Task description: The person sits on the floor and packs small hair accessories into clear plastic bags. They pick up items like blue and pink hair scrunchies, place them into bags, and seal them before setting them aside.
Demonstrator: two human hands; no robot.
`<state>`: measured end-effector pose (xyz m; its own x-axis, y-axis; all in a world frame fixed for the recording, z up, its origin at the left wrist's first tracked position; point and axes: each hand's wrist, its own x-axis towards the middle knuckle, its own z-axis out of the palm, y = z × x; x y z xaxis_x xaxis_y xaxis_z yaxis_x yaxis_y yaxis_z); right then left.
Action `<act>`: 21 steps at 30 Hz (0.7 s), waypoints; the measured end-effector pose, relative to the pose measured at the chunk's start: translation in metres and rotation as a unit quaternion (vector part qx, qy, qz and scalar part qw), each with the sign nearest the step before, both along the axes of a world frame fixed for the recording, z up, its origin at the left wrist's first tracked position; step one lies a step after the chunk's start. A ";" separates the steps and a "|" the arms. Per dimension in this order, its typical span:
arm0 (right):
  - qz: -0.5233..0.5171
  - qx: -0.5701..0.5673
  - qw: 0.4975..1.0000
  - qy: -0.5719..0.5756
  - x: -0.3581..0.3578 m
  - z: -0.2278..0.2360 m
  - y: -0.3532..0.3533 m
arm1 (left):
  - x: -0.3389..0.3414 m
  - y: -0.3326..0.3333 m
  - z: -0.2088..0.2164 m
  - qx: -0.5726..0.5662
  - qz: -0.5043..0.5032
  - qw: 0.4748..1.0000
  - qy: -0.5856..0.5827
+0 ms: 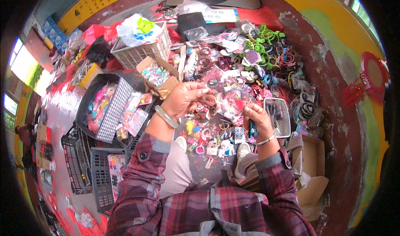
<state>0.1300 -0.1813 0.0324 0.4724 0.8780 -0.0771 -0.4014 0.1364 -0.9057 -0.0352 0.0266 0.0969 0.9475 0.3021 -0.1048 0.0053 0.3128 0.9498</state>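
Left hand (189, 98) and right hand (258, 118) are both pinching a crinkly clear plastic packet with pinkish bits (231, 97), basically stretched between them above a messy multicoloured accessory pile (214, 61).

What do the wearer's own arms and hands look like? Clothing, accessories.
Left hand and right hand are ungloved. Dark red, black and grey plaid sleeves, grey cuffs, dark round button. Left wrist: broad pale bangle. Right: slimmer silvery bracelet.
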 end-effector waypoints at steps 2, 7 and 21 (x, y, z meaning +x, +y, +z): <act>-0.018 -0.014 1.000 -0.004 0.004 0.002 -0.007 | 0.014 -0.003 -0.001 0.010 0.030 0.999 -0.004; 0.016 -0.096 0.995 -0.001 0.010 0.018 -0.007 | 0.039 -0.015 0.002 -0.088 0.144 0.983 -0.071; -0.148 -0.020 0.929 -0.339 0.029 0.016 0.034 | 0.050 -0.002 -0.052 0.140 0.094 0.986 -0.012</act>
<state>0.1586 -0.1474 0.0485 0.6442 0.7053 0.2959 0.3122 0.1107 -0.9435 0.0146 0.0242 0.0450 0.8736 0.4858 0.0300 -0.0521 0.0322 0.9981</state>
